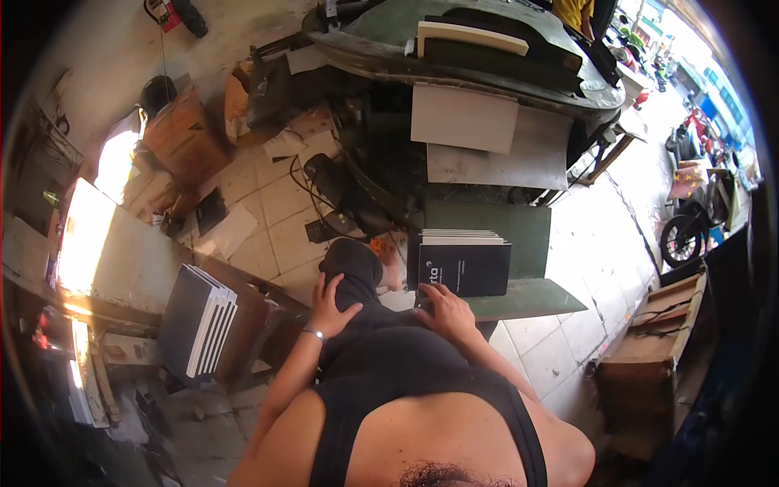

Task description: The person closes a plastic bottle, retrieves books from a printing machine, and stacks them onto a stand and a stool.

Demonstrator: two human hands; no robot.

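My left hand (331,308) lies on my dark-trousered thigh, its fingers spread and nothing in them. On the other side, my right hand (446,312) has its fingers stretched out by the lower left corner of a stack of dark-covered books (475,272). Whether its fingertips touch the cover I cannot tell. White page edges show along the far side of that stack, and pale lettering marks the top cover. The books sit on a green board (531,243). A second stack of dark books (191,321) stands to my left, page edges facing right.
Ahead is a green machine (369,40) with white sheets (462,118) hanging at its front. Cardboard boxes (185,134) and papers lie on the tiled floor (272,203) at left. A wooden crate (653,329) stands at right, with motorbikes (682,235) beyond.
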